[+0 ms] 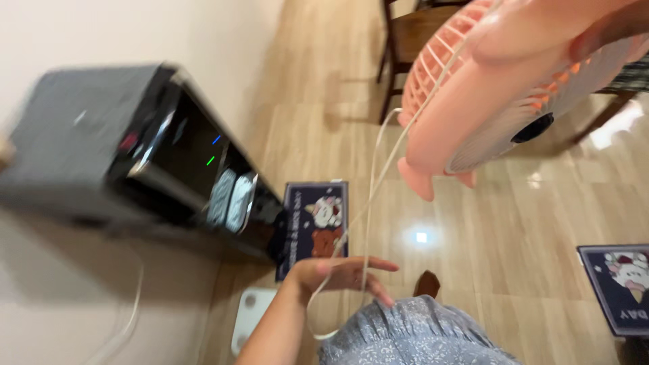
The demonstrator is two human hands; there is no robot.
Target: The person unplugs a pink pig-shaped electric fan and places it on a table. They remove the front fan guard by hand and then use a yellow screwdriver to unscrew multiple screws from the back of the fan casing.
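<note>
Holding a pink fan [487, 101] up in the air at the top right of the view, the right hand [608, 27] is only partly in frame, so just a bit of it shows wrapped over the top of the fan body. That grip is clenched on the fan, as far as I can see. The fan hangs tilted, its grille facing left and its little feet pointing down toward the floor [514, 230].

The white cord [378, 169] drops from the fan down and left to the left hand [338, 274], well below the fan. That hand is held palm-ish up with the fingers spread loosely, and the cord runs across them and loops down under the wrist. So that grip is released, more draped over than pinched, though it's blurry.

Around it: a dark water dispenser [149, 155] stands against the wall on the left, a navy cartoon mat [318, 223] lies on the wooden floor in front of it, a white scale [250, 321] sits near the bottom edge, and a second mat [622, 287] is at the right edge.
</note>
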